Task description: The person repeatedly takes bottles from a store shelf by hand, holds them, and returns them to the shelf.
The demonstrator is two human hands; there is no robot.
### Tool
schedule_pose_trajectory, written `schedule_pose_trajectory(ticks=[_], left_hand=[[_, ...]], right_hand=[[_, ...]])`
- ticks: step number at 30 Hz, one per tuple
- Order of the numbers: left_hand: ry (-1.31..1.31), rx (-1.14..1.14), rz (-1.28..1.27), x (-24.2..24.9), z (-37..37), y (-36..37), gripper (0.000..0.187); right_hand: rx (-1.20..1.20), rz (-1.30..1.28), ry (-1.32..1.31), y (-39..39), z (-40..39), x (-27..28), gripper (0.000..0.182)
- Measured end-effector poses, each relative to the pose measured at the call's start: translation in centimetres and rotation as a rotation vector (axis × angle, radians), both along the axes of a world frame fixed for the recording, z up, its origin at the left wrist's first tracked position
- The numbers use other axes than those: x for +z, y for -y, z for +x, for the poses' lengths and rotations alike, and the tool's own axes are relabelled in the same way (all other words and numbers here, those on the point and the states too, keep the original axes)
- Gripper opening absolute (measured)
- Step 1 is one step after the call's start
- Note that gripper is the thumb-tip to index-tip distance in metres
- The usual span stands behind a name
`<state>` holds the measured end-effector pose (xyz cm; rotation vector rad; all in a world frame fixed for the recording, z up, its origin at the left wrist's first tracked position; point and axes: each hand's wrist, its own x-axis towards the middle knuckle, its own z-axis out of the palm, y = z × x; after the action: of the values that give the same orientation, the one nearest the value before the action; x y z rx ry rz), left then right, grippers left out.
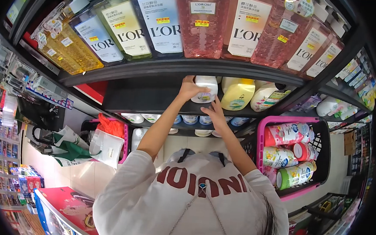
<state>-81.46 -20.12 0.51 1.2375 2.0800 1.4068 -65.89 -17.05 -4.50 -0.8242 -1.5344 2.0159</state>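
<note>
A white bottle (205, 85) with a small label stands at the front of the middle black shelf (146, 95). My left hand (191, 90) is closed round its left side, with the thumb across the front. Just below, my right hand (215, 115) has its fingers apart, the fingertips right at the bottle's lower right corner and the shelf's front edge. Directly to the right of the bottle stands a yellow bottle (238, 94), then a white bottle with a floral label (267, 96).
Large pump bottles (202, 23) fill the shelf above. Bottles with blue labels (190, 119) line the shelf below. On my right a pink-rimmed black basket (260, 143) holds several bottles (296, 173). Another pink-rimmed basket (125, 144) with bags stands on the left.
</note>
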Motion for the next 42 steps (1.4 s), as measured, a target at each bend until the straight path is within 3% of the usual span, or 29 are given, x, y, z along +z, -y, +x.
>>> schedule_pose_trajectory(ticks=[2,3,5,10,12,14,16,20,26,35,42], left_hand=[[0.236,-0.051,-0.020,-1.1,-0.7,-1.3,0.057],[0.298,-0.070,-0.017,-1.2,-0.9,-1.7,0.058],[0.273,-0.083,-0.066,-1.4,-1.1,-2.4,0.059],[0.207,-0.069,-0.294,-0.8,-1.5,-3.4,0.060],[0.002,-0.174,-0.361,-0.5,-1.8,-3.4,0.070],[-0.125,-0.147,-0.385,-0.4,-1.4,-2.9,0.071],[-0.340,-0.083,-0.226,-0.7,-1.1,-2.5,0.074],[-0.378,-0.081,-0.171,-1.3,-1.5,-3.3,0.076],[-0.139,-0.123,-0.329,-0.2,-1.7,-3.7,0.064],[-0.111,-0.205,-0.495,-1.2,-2.6,-4.5,0.065],[-0.374,-0.107,-0.330,-0.3,-1.8,-2.0,0.057]], right_hand=[[-0.005,-0.266,0.005,0.0,-0.3,0.6,0.093],[-0.011,-0.271,0.001,-0.1,-0.5,0.3,0.093],[-0.042,-0.657,-0.264,-0.7,-1.1,-1.1,0.087],[-0.109,-0.728,-0.353,-1.3,-2.6,-3.5,0.083],[-0.122,-0.737,-0.366,-1.0,-3.3,-3.4,0.081],[-0.147,-0.732,-0.421,-0.8,-3.9,-2.8,0.065],[-0.166,-0.742,-0.432,-1.1,-4.5,-3.2,0.054],[-0.151,-0.726,-0.518,-2.3,-5.5,-4.6,0.025],[-0.135,-0.796,-0.498,-4.1,-5.7,-5.1,0.030],[-0.189,-0.726,-0.439,-3.8,-5.3,-4.3,0.028],[-0.120,-0.685,-0.351,-2.2,-1.3,-1.2,0.044]])
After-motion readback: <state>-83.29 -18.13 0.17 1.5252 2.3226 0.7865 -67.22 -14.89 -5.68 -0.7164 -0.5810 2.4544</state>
